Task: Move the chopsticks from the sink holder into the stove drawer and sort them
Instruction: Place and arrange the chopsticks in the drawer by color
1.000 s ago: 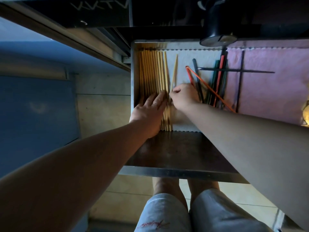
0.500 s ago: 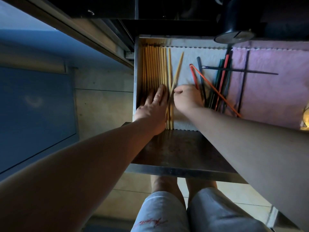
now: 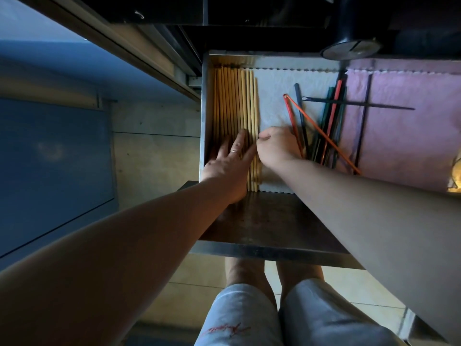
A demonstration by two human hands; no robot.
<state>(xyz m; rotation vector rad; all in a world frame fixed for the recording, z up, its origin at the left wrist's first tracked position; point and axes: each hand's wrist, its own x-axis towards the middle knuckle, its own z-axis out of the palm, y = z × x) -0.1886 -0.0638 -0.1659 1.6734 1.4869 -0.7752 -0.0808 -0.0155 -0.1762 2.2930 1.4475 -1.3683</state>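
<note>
Wooden chopsticks (image 3: 234, 106) lie aligned; both hands apparently press them.

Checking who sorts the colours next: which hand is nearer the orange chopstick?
Right. The right hand sits just left of the orange chopstick, beside the coloured pile. The left hand lies flat on the wooden chopsticks, farther left.
</note>
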